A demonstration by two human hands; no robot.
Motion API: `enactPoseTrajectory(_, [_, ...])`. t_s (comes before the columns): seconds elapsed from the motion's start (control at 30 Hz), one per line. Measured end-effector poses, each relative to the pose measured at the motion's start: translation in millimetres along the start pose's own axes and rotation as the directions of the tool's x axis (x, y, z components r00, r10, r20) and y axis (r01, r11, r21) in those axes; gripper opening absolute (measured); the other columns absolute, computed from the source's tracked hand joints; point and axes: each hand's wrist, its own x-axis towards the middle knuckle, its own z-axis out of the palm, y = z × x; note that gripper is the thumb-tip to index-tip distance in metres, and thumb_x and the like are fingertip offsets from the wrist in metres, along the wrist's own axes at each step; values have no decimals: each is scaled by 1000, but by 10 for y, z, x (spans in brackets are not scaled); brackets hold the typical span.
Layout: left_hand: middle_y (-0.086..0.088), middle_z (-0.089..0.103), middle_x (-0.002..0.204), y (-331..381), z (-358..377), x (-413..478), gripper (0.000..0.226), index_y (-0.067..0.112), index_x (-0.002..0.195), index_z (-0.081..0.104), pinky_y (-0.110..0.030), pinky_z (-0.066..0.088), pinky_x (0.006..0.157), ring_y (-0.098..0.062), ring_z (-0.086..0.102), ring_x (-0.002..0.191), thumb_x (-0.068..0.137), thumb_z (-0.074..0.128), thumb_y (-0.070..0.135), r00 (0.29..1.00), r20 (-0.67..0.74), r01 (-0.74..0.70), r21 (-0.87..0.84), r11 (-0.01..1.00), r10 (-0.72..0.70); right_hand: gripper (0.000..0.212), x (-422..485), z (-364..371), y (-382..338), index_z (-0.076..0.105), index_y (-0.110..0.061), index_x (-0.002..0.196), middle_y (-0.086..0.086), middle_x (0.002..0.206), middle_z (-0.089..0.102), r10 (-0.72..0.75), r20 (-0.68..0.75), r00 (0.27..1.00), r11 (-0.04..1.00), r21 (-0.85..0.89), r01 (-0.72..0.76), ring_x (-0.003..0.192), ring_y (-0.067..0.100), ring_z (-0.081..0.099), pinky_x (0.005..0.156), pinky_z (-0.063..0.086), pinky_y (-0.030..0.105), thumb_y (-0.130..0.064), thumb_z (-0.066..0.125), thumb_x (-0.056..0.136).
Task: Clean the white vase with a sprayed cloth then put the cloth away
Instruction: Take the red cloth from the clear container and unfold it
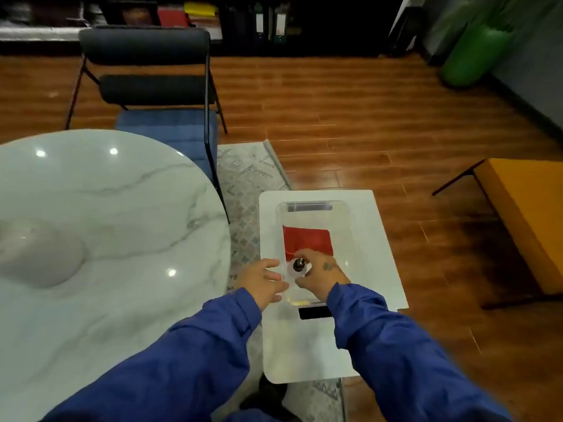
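Note:
A red cloth (pixel 307 240) lies flat inside a clear plastic bin (pixel 344 226) on a small white side table (pixel 380 254). At the bin's near end stands a small spray bottle (pixel 298 265), seen from above with its dark nozzle showing. My right hand (pixel 323 274) curls round the bottle, fingers behind it and thumb in front. My left hand (pixel 263 280) reaches in from the left with relaxed fingers at the bin's rim, close to the bottle. The white vase (pixel 39 254) is a blurred pale rounded shape on the marble table, far left of both hands.
The round marble table (pixel 122 208) fills the left. Behind it stands a black chair (pixel 146 71) with a blue cushion. A patterned rug (pixel 246 175) lies under the side table. An orange bench (pixel 524 214) stands at the right on the wooden floor.

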Motion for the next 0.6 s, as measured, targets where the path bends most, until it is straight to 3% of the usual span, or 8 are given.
enactPoseTrajectory(0.17, [-17, 57, 97, 17, 16, 19, 52, 6, 121, 53, -36, 54, 70, -30, 57, 90, 75, 66, -15, 999, -1, 52, -133, 990, -53, 45, 95, 64, -52, 57, -18, 122, 6, 123, 54, 62, -9, 998, 996, -64, -62, 109, 25, 56, 92, 47, 30, -16, 72, 79])
enactPoseTrajectory(0.3, [-21, 62, 113, -9, -3, 12, 51, 9, 120, 54, -34, 55, 76, -28, 60, 96, 74, 71, -7, 998, 23, 56, -132, 990, -53, 42, 10, 31, -33, 59, -19, 112, 3, 112, 57, 112, -94, 989, 991, -66, -119, 99, 23, 57, 85, 49, 31, -20, 74, 73])
enactPoseTrajectory(0.43, [-12, 63, 105, 19, -70, -31, 52, 8, 125, 51, -33, 53, 86, -25, 61, 99, 78, 71, 2, 998, 44, 38, -103, 994, -34, 40, -185, -242, -162, 61, -15, 107, 6, 106, 60, 144, -248, 958, 988, -21, -154, 93, 24, 59, 84, 53, 36, -23, 76, 71])
enactPoseTrajectory(0.53, [-4, 62, 100, 57, -258, -116, 50, 8, 126, 54, -32, 53, 89, -22, 61, 100, 78, 71, 6, 1000, 20, -16, -66, 998, 17, 33, -356, -537, -479, 60, -20, 99, 4, 98, 57, 72, -380, 922, 997, 22, -69, 88, 23, 58, 77, 50, 32, -25, 78, 72])
enactPoseTrajectory(0.6, [-3, 64, 109, 72, -465, -198, 49, 10, 124, 58, -33, 52, 93, -19, 62, 101, 78, 72, 10, 993, -66, -96, 10, 995, 96, 29, -451, -664, -772, 57, -27, 93, 0, 93, 57, -9, -457, 890, 998, 51, 36, 83, 19, 57, 71, 46, 27, -24, 77, 72])
